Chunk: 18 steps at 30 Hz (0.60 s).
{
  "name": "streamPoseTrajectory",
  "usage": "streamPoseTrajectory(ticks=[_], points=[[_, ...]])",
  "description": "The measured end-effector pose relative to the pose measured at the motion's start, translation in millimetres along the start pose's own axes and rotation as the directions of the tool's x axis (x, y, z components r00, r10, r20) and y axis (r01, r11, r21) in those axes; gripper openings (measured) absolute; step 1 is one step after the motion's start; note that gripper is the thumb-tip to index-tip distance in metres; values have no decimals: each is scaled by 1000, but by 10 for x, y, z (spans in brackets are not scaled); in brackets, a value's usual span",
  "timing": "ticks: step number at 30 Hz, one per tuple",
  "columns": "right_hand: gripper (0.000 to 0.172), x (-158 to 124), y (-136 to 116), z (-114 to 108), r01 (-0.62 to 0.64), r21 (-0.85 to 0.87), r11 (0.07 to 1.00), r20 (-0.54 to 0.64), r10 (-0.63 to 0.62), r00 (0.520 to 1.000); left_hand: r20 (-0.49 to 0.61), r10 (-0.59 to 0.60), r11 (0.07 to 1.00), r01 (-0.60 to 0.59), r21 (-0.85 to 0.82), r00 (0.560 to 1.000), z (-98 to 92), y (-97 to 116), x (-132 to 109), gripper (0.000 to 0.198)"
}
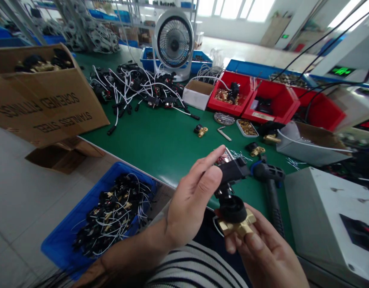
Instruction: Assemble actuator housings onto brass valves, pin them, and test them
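1. Your right hand (262, 252) cradles a brass valve (236, 225) from below, fingers closed around its brass body, just above your lap at the near edge of the green bench (160, 140)
2. Your left hand (192, 200) pinches the black connector block (232, 170) that sits on top of that valve, thumb and forefinger clamped on its side; the black round cap between block and brass looks already seated
3. Judging by this, the piece in your hands seems mostly put together, though I cannot tell whether the block is fully fastened or only being pressed on
4. The blue bin (103, 214) by your left knee holds a good heap of black-and-brass units with white leads, so plenty of pieces appear to be through this station
5. Loose brass fittings (200, 130) lie apart on the bench, and the red bin (230, 94) beyond them has more brass parts, so stock looks left to work
6. The black-handled tool (270, 176) lies on the bench just beyond your hands, untouched, and the tangle of white-wired parts (136, 86) near the fan (174, 42) also waits
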State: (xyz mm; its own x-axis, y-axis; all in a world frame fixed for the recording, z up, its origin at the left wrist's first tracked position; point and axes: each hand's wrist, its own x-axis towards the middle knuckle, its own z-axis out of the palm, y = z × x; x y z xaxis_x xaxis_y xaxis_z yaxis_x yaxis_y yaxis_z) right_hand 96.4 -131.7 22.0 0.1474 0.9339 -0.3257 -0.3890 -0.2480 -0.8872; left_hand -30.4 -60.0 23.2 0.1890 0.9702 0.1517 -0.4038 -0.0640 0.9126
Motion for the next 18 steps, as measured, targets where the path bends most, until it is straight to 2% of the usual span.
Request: streamPoseTrajectory(ticks=[4,7,10,12,15,18], points=[[44,1,-28,21,3,15,1000,2,-3,1000,93,141,962,-158,221,986,-4,67,-35,42],[48,-14,-48,35,-32,25,999,26,32,999,142,230,909,-264,321,963,-9,82,-59,43],[45,-9,-25,41,21,-26,999,-14,-21,1000,183,317,825,-366,431,931,2,61,-68,45],[45,20,3,23,51,-78,996,-1,-52,999,215,340,776,-402,485,916,0,33,-52,45],[43,106,10,-26,53,-98,994,56,-48,997,278,311,750,-414,516,909,-39,-22,-5,48],[38,197,-46,-52,52,-60,997,30,-50,998,356,289,680,-452,577,889,-90,-83,23,74]])
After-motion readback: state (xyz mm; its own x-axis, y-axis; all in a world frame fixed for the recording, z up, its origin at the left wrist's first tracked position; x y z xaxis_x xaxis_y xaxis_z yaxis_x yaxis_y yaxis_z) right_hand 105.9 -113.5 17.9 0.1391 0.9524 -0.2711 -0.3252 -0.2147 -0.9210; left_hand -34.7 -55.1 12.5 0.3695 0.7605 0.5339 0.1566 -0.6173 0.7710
